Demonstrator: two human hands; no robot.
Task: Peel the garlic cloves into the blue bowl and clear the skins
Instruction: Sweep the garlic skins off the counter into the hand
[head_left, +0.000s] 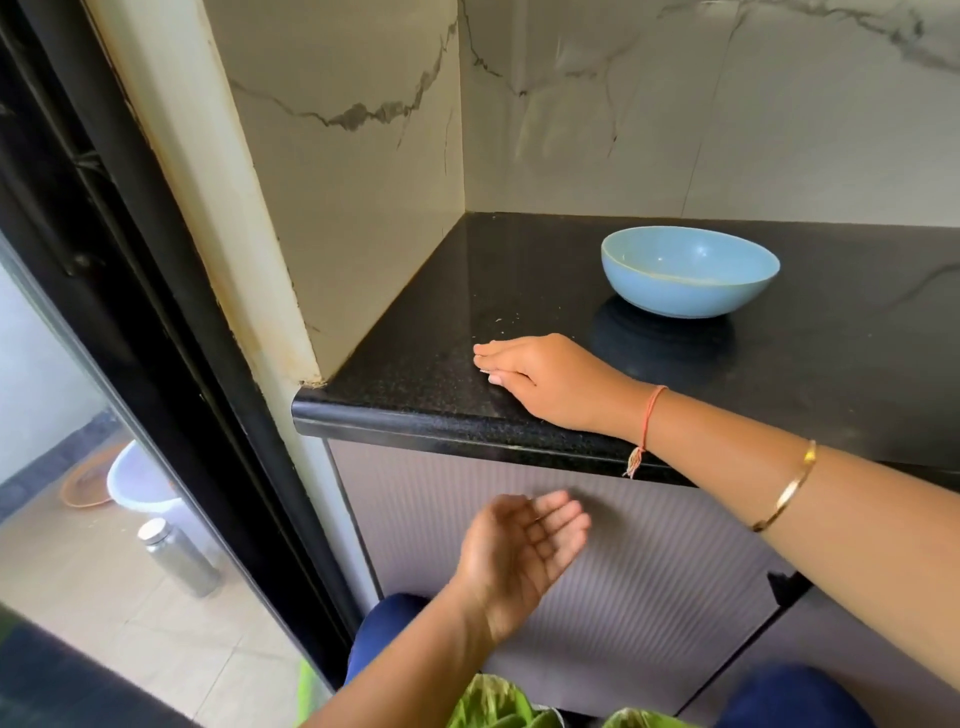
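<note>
Right hand lies flat, fingers together, on the worktop near the blue bowl; left hand cupped open below the edge.

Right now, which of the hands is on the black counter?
The right hand, wearing the orange thread, lies flat on the counter near the blue bowl. The left hand is cupped, palm up, below the edge.

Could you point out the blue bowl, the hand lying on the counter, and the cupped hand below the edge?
blue bowl (691, 291): head view, on its outer front wall.
right hand (540, 374): head view, on its back, palm down on the counter.
left hand (524, 545): head view, on its open palm.
</note>
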